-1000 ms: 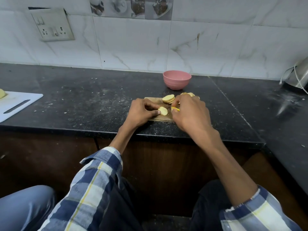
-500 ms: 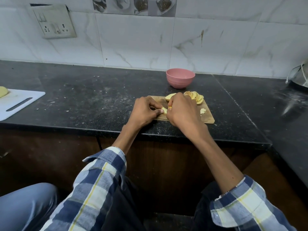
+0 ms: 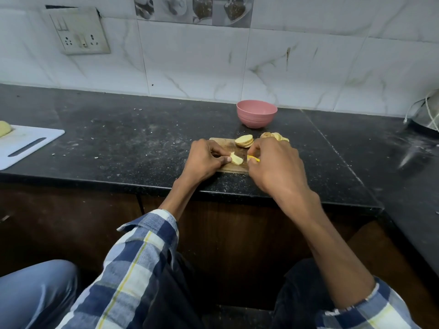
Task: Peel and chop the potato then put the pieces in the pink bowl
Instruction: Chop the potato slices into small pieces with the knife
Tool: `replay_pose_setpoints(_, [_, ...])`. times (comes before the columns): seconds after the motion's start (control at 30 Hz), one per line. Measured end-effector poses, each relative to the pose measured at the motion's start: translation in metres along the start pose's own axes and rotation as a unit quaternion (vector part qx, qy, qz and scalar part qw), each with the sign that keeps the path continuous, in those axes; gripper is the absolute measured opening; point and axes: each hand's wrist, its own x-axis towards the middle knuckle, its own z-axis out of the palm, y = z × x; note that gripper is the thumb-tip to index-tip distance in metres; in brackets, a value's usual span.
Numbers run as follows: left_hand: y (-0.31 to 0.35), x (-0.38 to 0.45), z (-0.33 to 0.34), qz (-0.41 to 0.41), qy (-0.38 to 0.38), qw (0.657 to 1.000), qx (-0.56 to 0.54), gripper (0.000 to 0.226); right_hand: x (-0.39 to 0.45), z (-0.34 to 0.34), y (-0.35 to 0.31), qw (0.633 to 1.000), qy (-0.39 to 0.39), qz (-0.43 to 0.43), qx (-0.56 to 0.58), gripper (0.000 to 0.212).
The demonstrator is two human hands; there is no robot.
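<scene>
A small wooden cutting board (image 3: 225, 146) lies on the black counter near its front edge. My left hand (image 3: 204, 160) pinches a pale potato piece (image 3: 236, 159) against the board. Right beside it, my right hand (image 3: 275, 165) grips a yellow-handled knife (image 3: 253, 158), whose blade is hidden by the fingers. A stack of round potato slices (image 3: 244, 141) sits at the board's far edge, and more slices (image 3: 275, 136) show just beyond my right hand. The pink bowl (image 3: 256, 113) stands behind the board near the wall.
A white plastic cutting board (image 3: 26, 146) with a yellowish lump (image 3: 4, 128) lies at the counter's left edge. A metal appliance with cords (image 3: 425, 117) sits at the far right. A switch plate (image 3: 80, 32) hangs on the tiled wall. The counter carries scattered crumbs.
My hands have drawn slightly apart, uncovering more of the potato piece between them. The view has shifted a little.
</scene>
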Motion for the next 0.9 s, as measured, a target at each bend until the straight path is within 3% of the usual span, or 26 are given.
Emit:
replay_pose_setpoints(0.23, [-0.003,0.001,0.002,0.004,0.005,1.000,0.000,0.010,0.017,0.033,-0.010,1.000,0.019,-0.011,-0.010,0.020])
replay_pose_setpoints(0.9, [-0.005,0.002,0.004,0.013,-0.006,1.000,0.009,0.008,0.018,0.038,-0.012,1.000,0.003,0.012,0.000,0.025])
